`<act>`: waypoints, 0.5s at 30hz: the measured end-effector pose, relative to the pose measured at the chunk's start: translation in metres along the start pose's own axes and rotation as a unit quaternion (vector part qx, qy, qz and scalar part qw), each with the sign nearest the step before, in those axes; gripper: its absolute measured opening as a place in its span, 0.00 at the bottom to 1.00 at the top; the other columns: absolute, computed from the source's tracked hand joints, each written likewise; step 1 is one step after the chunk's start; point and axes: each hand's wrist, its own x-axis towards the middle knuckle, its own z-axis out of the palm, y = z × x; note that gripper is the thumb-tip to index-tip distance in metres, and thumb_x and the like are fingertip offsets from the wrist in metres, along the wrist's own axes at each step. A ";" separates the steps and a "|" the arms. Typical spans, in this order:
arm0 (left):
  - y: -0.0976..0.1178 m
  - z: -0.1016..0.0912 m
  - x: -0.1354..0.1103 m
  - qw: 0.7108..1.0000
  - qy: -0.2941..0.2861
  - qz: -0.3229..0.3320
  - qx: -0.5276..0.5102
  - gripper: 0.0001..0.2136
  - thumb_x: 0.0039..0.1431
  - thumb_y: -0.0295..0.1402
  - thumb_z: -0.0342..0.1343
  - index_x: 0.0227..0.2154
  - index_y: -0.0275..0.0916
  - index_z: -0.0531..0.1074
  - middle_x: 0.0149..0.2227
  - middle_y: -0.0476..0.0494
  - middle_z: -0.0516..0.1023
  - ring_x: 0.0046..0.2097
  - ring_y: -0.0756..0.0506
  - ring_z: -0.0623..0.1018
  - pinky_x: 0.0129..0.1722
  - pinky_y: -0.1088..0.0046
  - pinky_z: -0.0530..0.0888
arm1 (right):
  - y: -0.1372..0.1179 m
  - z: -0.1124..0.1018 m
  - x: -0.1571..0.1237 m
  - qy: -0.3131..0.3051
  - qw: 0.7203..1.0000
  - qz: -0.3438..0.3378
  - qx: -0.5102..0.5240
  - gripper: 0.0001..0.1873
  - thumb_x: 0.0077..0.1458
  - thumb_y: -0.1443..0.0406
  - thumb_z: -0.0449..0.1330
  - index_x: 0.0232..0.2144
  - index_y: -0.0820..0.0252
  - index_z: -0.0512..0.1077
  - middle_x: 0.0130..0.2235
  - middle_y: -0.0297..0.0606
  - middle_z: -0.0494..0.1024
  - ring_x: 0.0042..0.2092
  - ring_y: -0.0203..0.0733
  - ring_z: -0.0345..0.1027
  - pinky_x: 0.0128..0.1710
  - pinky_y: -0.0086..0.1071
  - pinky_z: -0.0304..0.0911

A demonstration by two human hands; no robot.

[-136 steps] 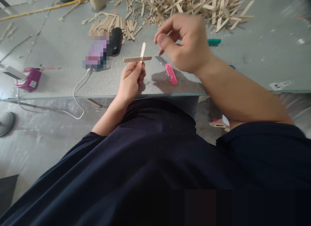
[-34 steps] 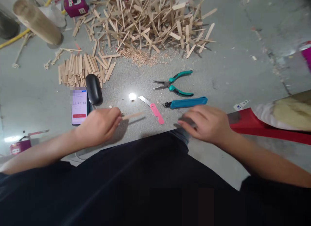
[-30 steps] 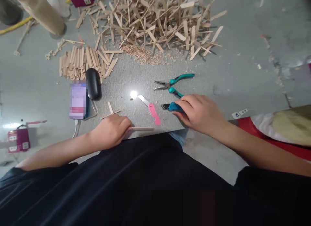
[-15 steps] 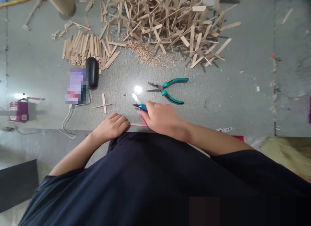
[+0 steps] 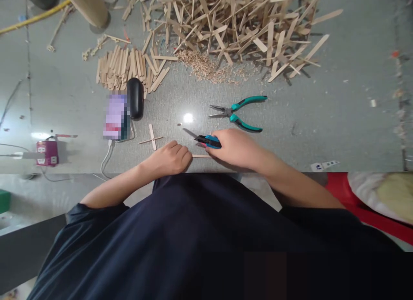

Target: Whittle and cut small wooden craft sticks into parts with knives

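Note:
My right hand (image 5: 237, 146) is closed around a blue and black utility knife (image 5: 209, 140), its blade extended and pointing up and left. Close to the table's front edge, my left hand (image 5: 176, 157) has its fingers curled down over one end of a thin wooden craft stick (image 5: 200, 156). The stick runs from the left hand toward the right hand, which hides its other end. Something pink shows under the knife hand. Just left of my left hand lie two craft sticks crossed (image 5: 152, 137). Green-handled needle-nose pliers (image 5: 231, 112) rest open beyond my right hand.
A large heap of wooden sticks (image 5: 238, 29) covers the back, with small wood shavings (image 5: 201, 66) before it. Shorter sticks (image 5: 121, 67) lie at left, near a black case (image 5: 135, 98) and a phone (image 5: 115, 117) on a white cable. A purple box (image 5: 47, 153) stands farther left.
The view has shifted, so the table things appear farther right. My right hand has turned the knife flatter, with its black side showing. My left hand stays on the craft stick.

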 end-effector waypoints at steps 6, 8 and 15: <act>-0.020 -0.002 0.024 0.998 -0.007 0.040 0.051 0.10 0.65 0.20 0.54 0.28 0.38 0.70 0.25 0.50 0.72 0.25 0.47 0.75 0.28 0.69 0.71 | 0.020 -0.019 -0.008 0.017 0.997 0.035 0.060 0.15 0.58 0.59 0.64 0.24 0.55 0.64 0.25 0.34 0.72 0.27 0.39 0.61 0.29 0.36 0.51; -0.026 -0.001 0.032 0.997 -0.005 0.049 0.063 0.10 0.64 0.19 0.55 0.28 0.38 0.70 0.25 0.50 0.72 0.24 0.48 0.75 0.28 0.69 0.71 | 0.030 -0.027 -0.015 0.053 0.992 0.041 0.103 0.15 0.57 0.60 0.65 0.23 0.55 0.65 0.23 0.32 0.71 0.26 0.38 0.62 0.29 0.36 0.53; -0.054 0.011 0.052 0.992 0.007 0.084 0.089 0.12 0.63 0.17 0.53 0.26 0.37 0.70 0.23 0.51 0.72 0.23 0.48 0.74 0.27 0.69 0.68 | 0.056 -0.045 -0.035 0.205 0.956 0.003 0.208 0.14 0.53 0.60 0.65 0.20 0.56 0.68 0.22 0.32 0.67 0.26 0.37 0.57 0.29 0.37 0.54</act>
